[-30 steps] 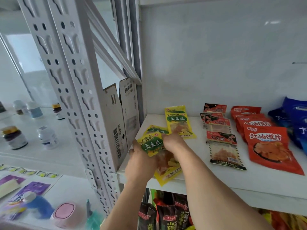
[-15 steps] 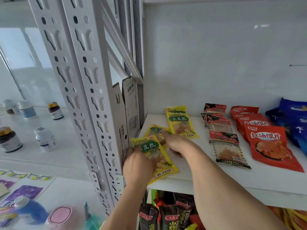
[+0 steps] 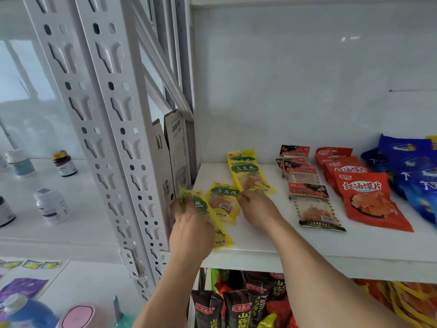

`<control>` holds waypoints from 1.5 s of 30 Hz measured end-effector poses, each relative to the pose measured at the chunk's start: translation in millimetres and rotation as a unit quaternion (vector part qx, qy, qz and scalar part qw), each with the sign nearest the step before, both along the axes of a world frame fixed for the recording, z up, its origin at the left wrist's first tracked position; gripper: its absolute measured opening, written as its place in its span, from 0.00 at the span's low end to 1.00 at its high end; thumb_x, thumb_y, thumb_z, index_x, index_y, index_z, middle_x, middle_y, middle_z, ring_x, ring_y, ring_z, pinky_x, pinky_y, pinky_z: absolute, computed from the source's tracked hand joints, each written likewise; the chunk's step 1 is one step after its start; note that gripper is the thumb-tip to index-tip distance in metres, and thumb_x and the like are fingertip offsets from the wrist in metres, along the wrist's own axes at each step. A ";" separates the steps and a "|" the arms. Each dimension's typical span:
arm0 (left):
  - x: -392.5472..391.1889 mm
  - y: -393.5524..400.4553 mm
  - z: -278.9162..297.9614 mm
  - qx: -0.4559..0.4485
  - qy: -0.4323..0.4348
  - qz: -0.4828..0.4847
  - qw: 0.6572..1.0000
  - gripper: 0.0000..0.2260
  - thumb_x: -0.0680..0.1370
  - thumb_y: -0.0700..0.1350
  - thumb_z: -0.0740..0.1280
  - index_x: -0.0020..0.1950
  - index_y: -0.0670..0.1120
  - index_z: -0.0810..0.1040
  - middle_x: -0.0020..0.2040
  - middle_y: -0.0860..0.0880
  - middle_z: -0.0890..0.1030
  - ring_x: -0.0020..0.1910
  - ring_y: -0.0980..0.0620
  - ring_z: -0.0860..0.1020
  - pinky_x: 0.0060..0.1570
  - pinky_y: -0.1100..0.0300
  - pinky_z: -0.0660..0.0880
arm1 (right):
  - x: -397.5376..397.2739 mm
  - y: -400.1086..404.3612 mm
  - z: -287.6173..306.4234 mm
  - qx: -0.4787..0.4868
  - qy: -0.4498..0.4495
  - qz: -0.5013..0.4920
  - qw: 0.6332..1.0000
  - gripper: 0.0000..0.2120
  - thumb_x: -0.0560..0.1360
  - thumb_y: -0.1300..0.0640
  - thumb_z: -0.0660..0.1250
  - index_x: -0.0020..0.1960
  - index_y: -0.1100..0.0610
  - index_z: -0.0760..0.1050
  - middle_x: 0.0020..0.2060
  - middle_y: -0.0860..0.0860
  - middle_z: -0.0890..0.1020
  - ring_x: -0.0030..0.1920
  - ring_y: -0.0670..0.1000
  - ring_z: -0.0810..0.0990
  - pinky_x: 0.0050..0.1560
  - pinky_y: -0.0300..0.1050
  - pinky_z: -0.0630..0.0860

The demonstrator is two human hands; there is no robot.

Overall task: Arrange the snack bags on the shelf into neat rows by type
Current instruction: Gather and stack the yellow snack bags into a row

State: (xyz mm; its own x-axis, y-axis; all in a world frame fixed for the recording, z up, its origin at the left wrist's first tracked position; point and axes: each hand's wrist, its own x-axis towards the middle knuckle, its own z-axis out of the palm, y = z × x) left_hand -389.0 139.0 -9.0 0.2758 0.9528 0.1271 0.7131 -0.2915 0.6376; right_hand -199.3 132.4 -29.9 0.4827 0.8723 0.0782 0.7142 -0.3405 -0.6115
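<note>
Two yellow bags are now lying apart on the shelf (image 3: 307,252): our left hand (image 3: 191,230) is gripping the front yellow bag (image 3: 208,216), our right hand (image 3: 257,209) is pressing straight-fingered on the middle yellow bag (image 3: 224,200), so the yellow row is forming.

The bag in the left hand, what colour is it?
Yellow with a green label, head view: the bag.

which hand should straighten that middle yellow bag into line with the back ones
Right. The right hand is free, its fingers beside the middle yellow bag and the back yellow bags. The left hand already holds another yellow bag.
</note>
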 end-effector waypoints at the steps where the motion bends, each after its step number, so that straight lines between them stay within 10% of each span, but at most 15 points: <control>1: 0.2 0.8 0.6 -0.007 0.001 -0.006 1.000 0.24 0.79 0.39 0.63 0.74 0.42 0.61 0.75 0.42 0.56 0.61 0.36 0.76 0.52 0.49 0.74 | -5.3 -0.2 -1.0 0.010 0.011 0.017 1.000 0.18 0.84 0.46 0.53 0.66 0.48 0.76 0.64 0.58 0.73 0.61 0.59 0.75 0.61 0.50 0.72; 9: -2.8 1.3 -2.0 -0.036 0.035 -0.024 0.998 0.22 0.80 0.40 0.62 0.75 0.46 0.67 0.70 0.42 0.65 0.59 0.38 0.77 0.55 0.52 0.76 | -21.7 6.2 1.1 -0.096 -0.051 0.055 0.993 0.29 0.78 0.31 0.41 0.69 0.35 0.72 0.72 0.50 0.66 0.71 0.58 0.62 0.67 0.56 0.63; 18: -6.1 -5.9 9.7 -0.036 -0.004 -0.015 0.999 0.25 0.80 0.43 0.65 0.76 0.46 0.64 0.76 0.45 0.59 0.61 0.39 0.76 0.54 0.50 0.76 | -32.6 -14.4 -1.9 -0.011 0.000 0.014 1.000 0.14 0.76 0.39 0.64 0.43 0.48 0.79 0.54 0.53 0.76 0.52 0.56 0.77 0.55 0.52 0.76; 27: -14.7 -16.5 15.6 -0.013 -0.056 -0.010 0.998 0.26 0.80 0.41 0.64 0.78 0.52 0.66 0.72 0.42 0.67 0.66 0.42 0.71 0.58 0.54 0.70 | -51.2 -29.2 10.9 -0.108 -0.124 -0.094 0.982 0.29 0.77 0.38 0.61 0.70 0.54 0.67 0.66 0.55 0.73 0.66 0.59 0.70 0.62 0.52 0.65; 34: -18.4 -23.4 27.7 0.027 -0.115 0.002 0.993 0.22 0.79 0.39 0.63 0.73 0.52 0.71 0.69 0.47 0.71 0.65 0.45 0.73 0.55 0.53 0.70 | -55.4 -29.7 14.7 -0.058 0.065 -0.072 0.994 0.31 0.72 0.47 0.73 0.69 0.58 0.65 0.60 0.54 0.80 0.60 0.57 0.78 0.56 0.49 0.76; 41: -17.7 -17.3 36.6 -0.020 -0.232 -0.009 0.973 0.23 0.79 0.41 0.62 0.74 0.54 0.69 0.66 0.49 0.75 0.60 0.44 0.77 0.57 0.46 0.77 | -34.9 -42.7 26.4 0.043 0.200 -0.033 0.978 0.07 0.74 0.57 0.74 0.50 0.56 0.77 0.43 0.48 0.82 0.40 0.45 0.78 0.35 0.40 0.70; 45: -7.0 -6.8 32.7 -0.069 -0.293 -0.008 0.954 0.22 0.78 0.39 0.62 0.71 0.55 0.71 0.57 0.51 0.77 0.48 0.45 0.81 0.39 0.54 0.76 | -14.9 -43.6 29.8 0.112 0.203 -0.077 0.970 0.05 0.77 0.54 0.71 0.49 0.55 0.81 0.42 0.49 0.84 0.41 0.51 0.81 0.37 0.41 0.72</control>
